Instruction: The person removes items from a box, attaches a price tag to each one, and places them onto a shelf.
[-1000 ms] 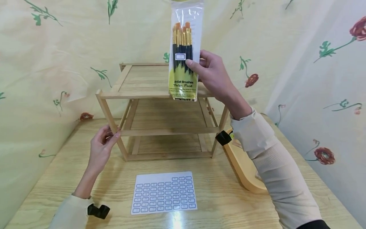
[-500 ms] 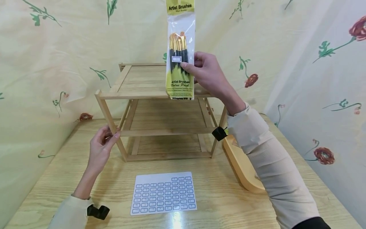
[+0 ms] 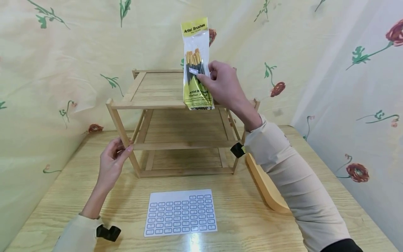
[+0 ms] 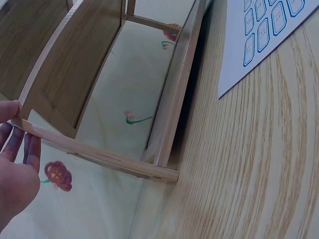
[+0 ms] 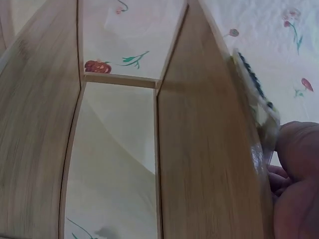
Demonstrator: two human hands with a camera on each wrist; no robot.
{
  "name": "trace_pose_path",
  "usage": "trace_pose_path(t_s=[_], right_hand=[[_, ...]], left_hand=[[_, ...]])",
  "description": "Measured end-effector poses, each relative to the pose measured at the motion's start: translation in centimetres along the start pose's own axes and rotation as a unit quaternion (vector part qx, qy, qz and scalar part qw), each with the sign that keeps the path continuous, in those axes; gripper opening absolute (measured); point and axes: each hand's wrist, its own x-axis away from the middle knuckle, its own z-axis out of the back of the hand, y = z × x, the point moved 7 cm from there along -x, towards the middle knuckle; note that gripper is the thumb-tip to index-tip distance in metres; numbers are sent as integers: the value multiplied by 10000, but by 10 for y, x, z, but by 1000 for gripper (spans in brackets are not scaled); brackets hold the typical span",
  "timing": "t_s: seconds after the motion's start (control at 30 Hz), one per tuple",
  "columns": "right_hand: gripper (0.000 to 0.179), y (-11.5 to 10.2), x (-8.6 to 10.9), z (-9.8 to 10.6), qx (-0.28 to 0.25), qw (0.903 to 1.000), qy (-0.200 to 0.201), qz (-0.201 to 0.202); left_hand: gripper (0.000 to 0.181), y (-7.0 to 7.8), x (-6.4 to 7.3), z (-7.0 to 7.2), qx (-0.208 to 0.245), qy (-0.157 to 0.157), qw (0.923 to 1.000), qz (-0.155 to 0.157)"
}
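Observation:
My right hand (image 3: 225, 84) pinches the side of a clear and yellow pack of artist brushes (image 3: 196, 85), thumb across its front near a small white label. The pack tilts over the top shelf of a wooden three-tier rack (image 3: 163, 105), its lower end close to the front rail; whether it touches is hard to tell. In the right wrist view, the brush pack (image 5: 256, 94) lies edge-on beside the top board. At the rack's left front leg, my left hand (image 3: 112, 159) grips the post by the middle shelf, fingers behind and thumb in front, as the left hand (image 4: 20, 169) shows.
A white sheet of small numbered labels (image 3: 181, 213) lies on the wooden table (image 3: 236, 217) before the rack. To the right stands a yellow tray (image 3: 267, 189), partly covered by my right sleeve. Flowered cloth (image 3: 330, 87) hangs behind and at the sides.
The brush pack has come lower and slightly left with my right hand, and its top now leans back into full view. My left hand has stayed on the rack's leg.

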Motion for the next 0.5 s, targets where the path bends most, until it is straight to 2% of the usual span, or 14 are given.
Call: trace_pose_path(t_s=[0.3, 0.5], right_hand=[[19, -3, 1, -3, 888, 9953, 343, 192], [21, -3, 1, -6, 1151, 9930, 272, 53]], left_hand=[[31, -1, 0, 0, -25, -7, 10000, -11], [31, -1, -1, 0, -43, -24, 10000, 11]])
